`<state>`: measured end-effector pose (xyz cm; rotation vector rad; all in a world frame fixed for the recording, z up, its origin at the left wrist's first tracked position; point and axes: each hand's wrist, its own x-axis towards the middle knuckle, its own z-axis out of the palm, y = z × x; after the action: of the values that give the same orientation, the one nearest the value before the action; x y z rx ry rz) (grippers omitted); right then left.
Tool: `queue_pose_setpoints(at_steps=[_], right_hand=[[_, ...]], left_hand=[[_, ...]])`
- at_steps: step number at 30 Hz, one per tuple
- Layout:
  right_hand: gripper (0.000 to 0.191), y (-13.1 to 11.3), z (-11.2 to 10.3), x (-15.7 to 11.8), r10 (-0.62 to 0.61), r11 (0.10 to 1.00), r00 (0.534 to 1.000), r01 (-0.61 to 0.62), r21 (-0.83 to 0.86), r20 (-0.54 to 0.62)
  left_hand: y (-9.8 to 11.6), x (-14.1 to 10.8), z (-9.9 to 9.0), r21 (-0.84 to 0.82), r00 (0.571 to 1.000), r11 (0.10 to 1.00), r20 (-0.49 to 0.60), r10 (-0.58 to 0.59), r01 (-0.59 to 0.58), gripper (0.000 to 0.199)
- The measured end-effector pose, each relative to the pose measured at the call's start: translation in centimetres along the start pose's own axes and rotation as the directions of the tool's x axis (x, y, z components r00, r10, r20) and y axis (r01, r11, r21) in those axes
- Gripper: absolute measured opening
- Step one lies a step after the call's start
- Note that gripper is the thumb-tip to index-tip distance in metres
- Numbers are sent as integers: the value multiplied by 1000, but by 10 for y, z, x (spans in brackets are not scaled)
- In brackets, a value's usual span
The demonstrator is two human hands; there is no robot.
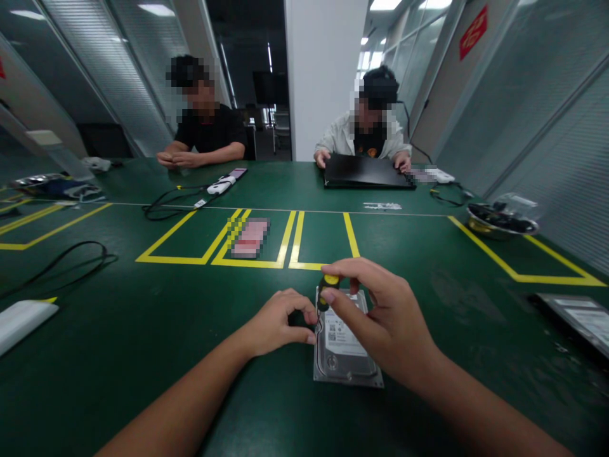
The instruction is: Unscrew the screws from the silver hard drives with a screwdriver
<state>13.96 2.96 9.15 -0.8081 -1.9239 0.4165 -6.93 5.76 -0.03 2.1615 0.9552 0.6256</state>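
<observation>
A silver hard drive [345, 355] with a white label lies flat on the green table [143, 330] in front of me. My right hand [380, 317] grips a small screwdriver with a black and yellow handle [327, 289], held upright over the drive's far left corner. My left hand [280, 320] rests on the table at the drive's left edge, its fingertips pinched against that edge near the screwdriver's tip. The tip itself is hidden by my fingers.
Yellow tape boxes [247, 244] mark the table beyond the drive. A second drive [578, 317] lies at the right edge, a metal bowl [502, 222] behind it. Black cables [71, 257] and a white object [21, 320] lie left. Two people sit opposite, one at a closed black laptop [364, 171].
</observation>
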Motion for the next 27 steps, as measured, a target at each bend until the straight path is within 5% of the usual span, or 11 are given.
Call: queue_pose_setpoints(at_steps=[27], right_hand=[[18, -1, 1, 4, -44, 999, 997, 42, 29, 61]], left_hand=[[2, 0, 0, -32, 999, 999, 15, -39, 39, 31]])
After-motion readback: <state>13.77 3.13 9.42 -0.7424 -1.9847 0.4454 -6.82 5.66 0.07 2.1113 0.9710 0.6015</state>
